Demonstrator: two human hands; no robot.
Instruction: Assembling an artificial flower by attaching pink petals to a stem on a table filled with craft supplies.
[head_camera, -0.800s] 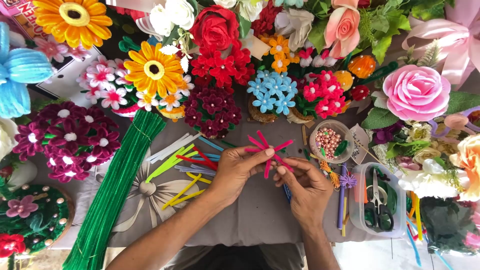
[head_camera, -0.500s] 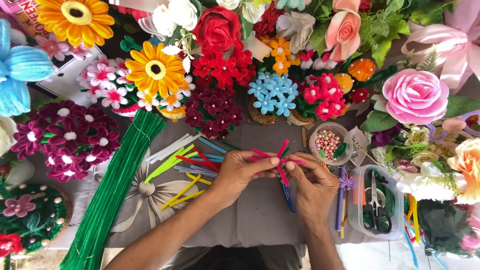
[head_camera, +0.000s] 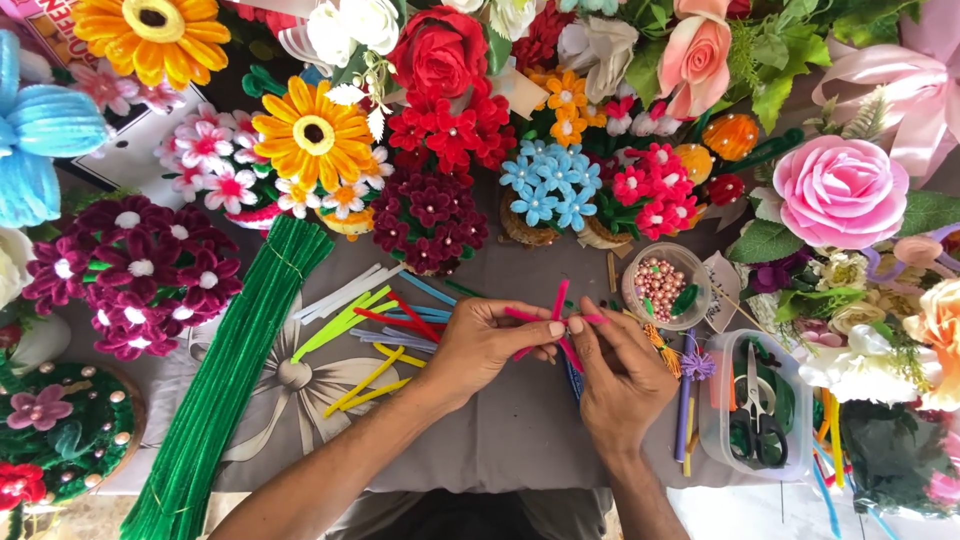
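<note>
Both of my hands meet over the grey cloth (head_camera: 500, 440), pinching a small bunch of pink pipe cleaners (head_camera: 556, 303). My left hand (head_camera: 480, 345) grips the crossed stems from the left. My right hand (head_camera: 618, 372) closes on them from the right, thumb and forefinger at the crossing point. The pink ends stick out upward and to both sides. Loose pipe cleaners (head_camera: 375, 330) in yellow-green, red, blue and white lie scattered just left of my left hand.
A long bundle of green pipe cleaners (head_camera: 225, 385) lies at the left. A round tub of pink beads (head_camera: 662, 285) and a clear box with scissors (head_camera: 757, 405) sit at the right. Handmade flower bouquets (head_camera: 450, 130) crowd the back and both sides.
The pink stems were spread apart in a fan; now my hands have drawn closer and the stems are crossed and pinched tighter between my fingertips.
</note>
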